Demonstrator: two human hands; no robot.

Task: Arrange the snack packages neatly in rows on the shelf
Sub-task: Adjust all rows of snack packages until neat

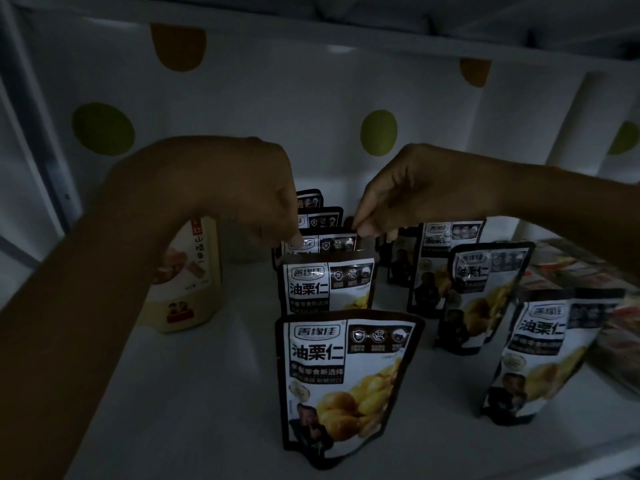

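Black-and-white chestnut snack pouches stand upright on a white shelf [194, 403] in dim light. One row runs front to back: a front pouch [343, 382], a second pouch [327, 285], a third pouch [320, 243], and more pouches behind. My left hand [221, 192] pinches the third pouch's top left corner. My right hand [412, 192] pinches its top right corner. A second row of pouches stands to the right: a near pouch [543, 351], a middle pouch [485, 292] and a far pouch [443, 258].
A cream-coloured snack pack [187, 282] stands at the left behind my left forearm. Flat colourful packages [585, 271] lie at the far right. The back wall [277, 109] is white with green and brown dots. The shelf's front edge is near the bottom.
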